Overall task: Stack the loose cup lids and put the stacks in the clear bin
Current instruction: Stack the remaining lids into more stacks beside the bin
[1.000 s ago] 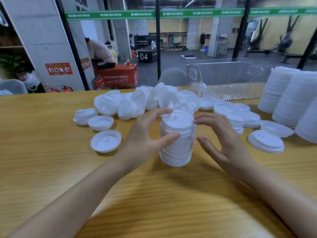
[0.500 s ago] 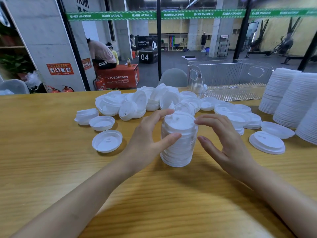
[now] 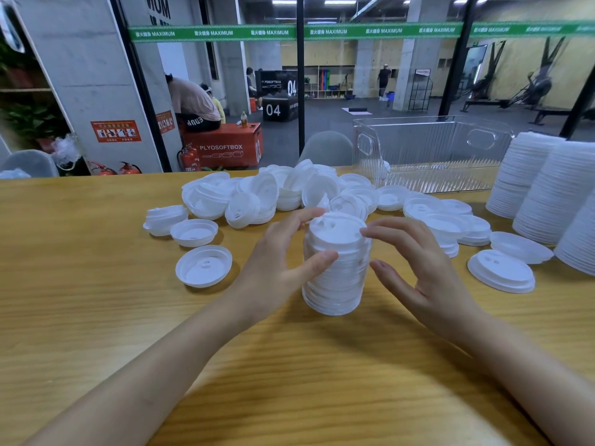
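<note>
White lid stack (image 3: 341,278) partly hidden behind left hand (image 3: 273,272).

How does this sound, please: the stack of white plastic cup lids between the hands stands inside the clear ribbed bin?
No: the stack of white plastic cup lids between the left hand and right hand stands on the wooden table, outside the clear ribbed bin, per the head view.

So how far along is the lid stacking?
Done: tall stacks stand at far right, outside the clear bin, which looks nearly empty. In hand: the left hand holds a short stack upright on the table; the right hand touches its top rim. Left: the loose lids behind and beside it, then binning every stack.
</note>
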